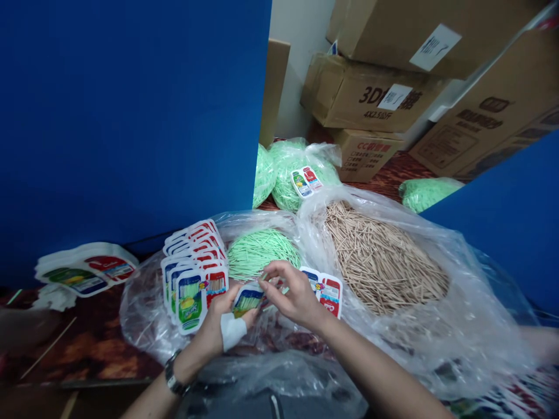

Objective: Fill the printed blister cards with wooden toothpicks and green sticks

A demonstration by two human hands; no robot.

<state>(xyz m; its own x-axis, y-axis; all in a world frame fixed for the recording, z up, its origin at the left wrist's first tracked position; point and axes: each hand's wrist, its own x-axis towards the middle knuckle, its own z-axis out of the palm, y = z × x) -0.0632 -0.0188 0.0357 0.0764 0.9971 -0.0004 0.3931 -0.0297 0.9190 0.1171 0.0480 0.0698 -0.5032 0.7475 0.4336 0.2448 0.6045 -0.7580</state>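
My left hand (222, 319), with a white wrap near the thumb and a watch at the wrist, grips a small printed card pack (248, 299) with green sticks in its window. My right hand (290, 291) is at the pack's upper right edge, thumb and fingers pinched together; what is between them is too small to make out. Behind my hands lies a pile of green sticks (262, 251) on clear plastic. Overlapping green and red packs (191, 302) lie left of my left hand. Another pack (331, 294) lies partly hidden behind my right forearm.
Brown sticks (384, 256) fill an open plastic bag at the right. Stacked blank cards (87, 269) lie far left. Bagged green sticks (286, 192) and cardboard boxes (371, 93) stand behind. Blue panels (131, 116) border the left and right sides.
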